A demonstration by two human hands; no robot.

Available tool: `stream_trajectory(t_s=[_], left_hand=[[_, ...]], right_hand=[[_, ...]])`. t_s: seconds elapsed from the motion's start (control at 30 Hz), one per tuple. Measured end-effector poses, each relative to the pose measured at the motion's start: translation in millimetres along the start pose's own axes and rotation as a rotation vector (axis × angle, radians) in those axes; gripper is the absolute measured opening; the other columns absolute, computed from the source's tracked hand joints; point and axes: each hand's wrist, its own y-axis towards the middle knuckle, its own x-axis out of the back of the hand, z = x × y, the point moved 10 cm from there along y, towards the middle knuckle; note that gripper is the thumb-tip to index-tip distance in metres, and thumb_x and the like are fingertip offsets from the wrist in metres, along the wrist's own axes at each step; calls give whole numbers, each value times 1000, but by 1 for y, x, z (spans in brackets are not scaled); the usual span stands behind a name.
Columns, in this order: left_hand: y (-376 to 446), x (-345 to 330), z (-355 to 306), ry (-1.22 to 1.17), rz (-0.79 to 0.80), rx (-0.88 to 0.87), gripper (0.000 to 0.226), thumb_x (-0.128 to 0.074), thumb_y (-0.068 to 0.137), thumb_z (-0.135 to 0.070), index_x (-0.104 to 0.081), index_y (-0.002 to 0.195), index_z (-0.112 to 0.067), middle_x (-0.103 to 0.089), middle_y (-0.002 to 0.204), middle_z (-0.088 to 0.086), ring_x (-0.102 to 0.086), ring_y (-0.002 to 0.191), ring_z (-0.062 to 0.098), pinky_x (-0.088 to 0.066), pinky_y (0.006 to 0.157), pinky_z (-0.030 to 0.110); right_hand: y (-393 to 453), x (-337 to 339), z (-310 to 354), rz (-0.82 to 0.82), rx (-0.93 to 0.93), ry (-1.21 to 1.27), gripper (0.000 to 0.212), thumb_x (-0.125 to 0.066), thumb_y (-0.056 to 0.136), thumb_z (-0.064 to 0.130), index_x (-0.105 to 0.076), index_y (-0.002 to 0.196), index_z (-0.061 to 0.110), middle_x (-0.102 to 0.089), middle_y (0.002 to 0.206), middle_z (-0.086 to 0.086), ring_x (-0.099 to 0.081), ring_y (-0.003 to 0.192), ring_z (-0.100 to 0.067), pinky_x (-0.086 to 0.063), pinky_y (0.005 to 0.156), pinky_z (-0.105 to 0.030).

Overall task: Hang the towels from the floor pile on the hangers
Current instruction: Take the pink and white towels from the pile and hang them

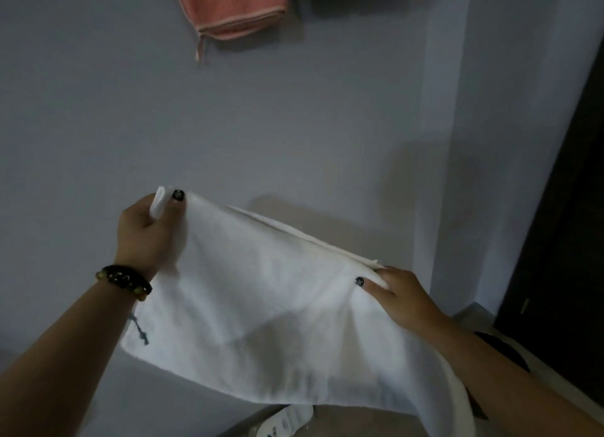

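You hold the white towel stretched in front of the grey wall, below the pink towel that hangs high on it. Your left hand pinches the towel's upper left corner between thumb and curled fingers; your right hand pinches its folded right edge, lower down.

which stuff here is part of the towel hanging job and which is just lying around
Part of the job:
white towel, gripped by left hand and right hand
pink towel, already hanging

Just lying about:
bracelet
dark door
white object on the floor
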Motion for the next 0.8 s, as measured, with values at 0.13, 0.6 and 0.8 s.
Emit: stream_trajectory(t_s=[0.13, 0.6, 0.8], left_hand=[[-9, 6, -19, 46, -27, -90, 51, -64, 92, -33, -45, 66, 7, -42, 57, 7, -39, 49, 11, -33, 41, 20], [5, -8, -28, -90, 7, -53, 35, -65, 90, -26, -58, 69, 1, -49, 60, 3, -44, 43, -2, -37, 44, 12], [7, -44, -55, -40, 329, -131, 44, -67, 83, -26, -51, 60, 8, -48, 59, 5, -40, 47, 5, -33, 46, 13]], right_hand=[[9, 13, 35, 23, 97, -104, 21, -59, 93, 36, -67, 78, 24, -59, 79, 13, -61, 76, -13, -44, 70, -26], [-38, -62, -12, 323, -160, -103, 40, -75, 78, 40, -73, 104, 10, -65, 102, 2, -65, 93, -13, -50, 81, -19], [-60, -102, -27, 387, -193, -105, 41, -73, 80, 39, -68, 111, 13, -55, 91, 15, -54, 77, 3, -36, 64, 1]])
